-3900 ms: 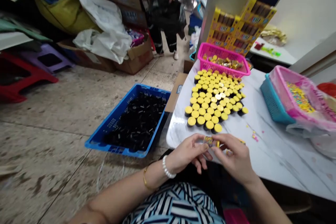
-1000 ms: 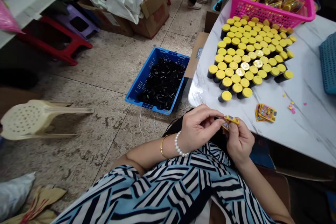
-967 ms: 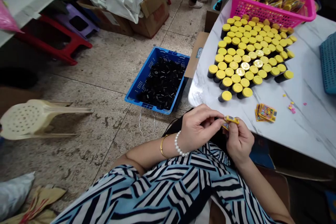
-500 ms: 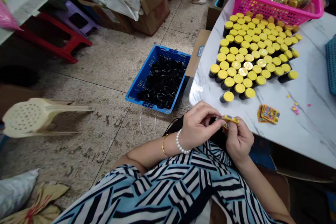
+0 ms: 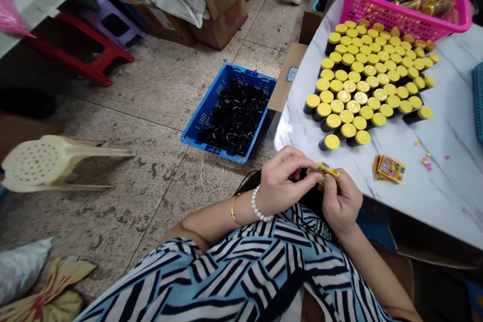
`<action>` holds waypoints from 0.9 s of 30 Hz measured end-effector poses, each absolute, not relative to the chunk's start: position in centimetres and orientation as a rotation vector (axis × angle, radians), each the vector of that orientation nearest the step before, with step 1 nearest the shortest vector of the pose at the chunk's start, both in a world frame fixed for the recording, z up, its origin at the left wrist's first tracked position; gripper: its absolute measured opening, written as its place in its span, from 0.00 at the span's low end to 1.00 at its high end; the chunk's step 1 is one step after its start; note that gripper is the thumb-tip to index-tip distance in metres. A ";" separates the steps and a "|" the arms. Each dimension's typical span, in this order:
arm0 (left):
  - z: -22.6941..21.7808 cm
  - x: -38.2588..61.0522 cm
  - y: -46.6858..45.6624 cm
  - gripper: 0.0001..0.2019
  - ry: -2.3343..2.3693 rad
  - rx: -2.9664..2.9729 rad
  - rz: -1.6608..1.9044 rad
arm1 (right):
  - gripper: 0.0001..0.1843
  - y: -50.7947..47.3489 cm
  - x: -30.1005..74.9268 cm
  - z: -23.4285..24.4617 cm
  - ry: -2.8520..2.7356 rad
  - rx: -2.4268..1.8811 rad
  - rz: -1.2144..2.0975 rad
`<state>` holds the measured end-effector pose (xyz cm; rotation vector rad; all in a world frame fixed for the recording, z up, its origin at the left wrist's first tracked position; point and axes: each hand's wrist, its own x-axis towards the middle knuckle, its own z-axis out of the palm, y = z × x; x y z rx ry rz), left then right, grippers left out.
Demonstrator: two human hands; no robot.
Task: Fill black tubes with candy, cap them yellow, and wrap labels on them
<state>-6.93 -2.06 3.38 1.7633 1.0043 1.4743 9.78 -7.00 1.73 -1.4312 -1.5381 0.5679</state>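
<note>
Just off the table's near edge, both hands are closed on a small yellow printed packet. My left hand, with a pearl bracelet at the wrist, pinches its left end between thumb and fingers. My right hand grips the right end, thumb on top. Fingers cover much of the packet, so I cannot make out its full shape. A few flat yellow printed packets lie overlapped on the table to the right. Beyond my hands stand many black tubes with yellow caps, closely grouped.
A pink basket of yellow-capped items stands at the back of the marble-patterned table. Small pink and yellow bits lie near the packets. On the floor, a blue crate holds black caps. A cream plastic stool is at left.
The view has shifted slightly, so the table sits a little lower and further right. Both hands keep hold of the packet, which has barely moved. A person's foot at the back has shifted.
</note>
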 end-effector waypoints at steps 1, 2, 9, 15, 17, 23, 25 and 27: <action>3.3 -7.0 -2.1 0.07 1.001 1.766 1.471 | 0.10 -7.0 9.8 1.8 -1.556 -1.423 0.566; 3.2 -7.0 -2.1 0.07 0.999 1.762 1.469 | 0.10 -7.0 9.8 1.8 -1.571 -1.417 0.566; 3.1 -7.4 -3.2 0.13 1.129 1.484 1.431 | 0.11 -7.1 10.0 1.3 -1.565 -1.401 0.636; 3.9 -7.3 -3.7 0.08 1.139 1.537 1.446 | 0.08 -6.5 10.0 1.4 -1.622 -1.325 0.691; 3.7 -7.3 -3.9 0.07 1.144 1.497 1.458 | 0.09 -6.4 10.1 1.4 -1.638 -1.312 0.703; 2.5 -8.0 -4.3 0.07 1.145 1.484 1.501 | 0.09 -6.1 9.9 1.6 -1.699 -1.310 0.696; 2.2 -8.4 -4.2 0.08 1.129 1.487 1.489 | 0.08 -5.9 9.5 1.9 -1.767 -1.301 0.668; 2.1 -9.0 -3.9 0.08 1.100 1.491 1.485 | 0.07 -5.6 9.0 2.2 -1.851 -1.289 0.622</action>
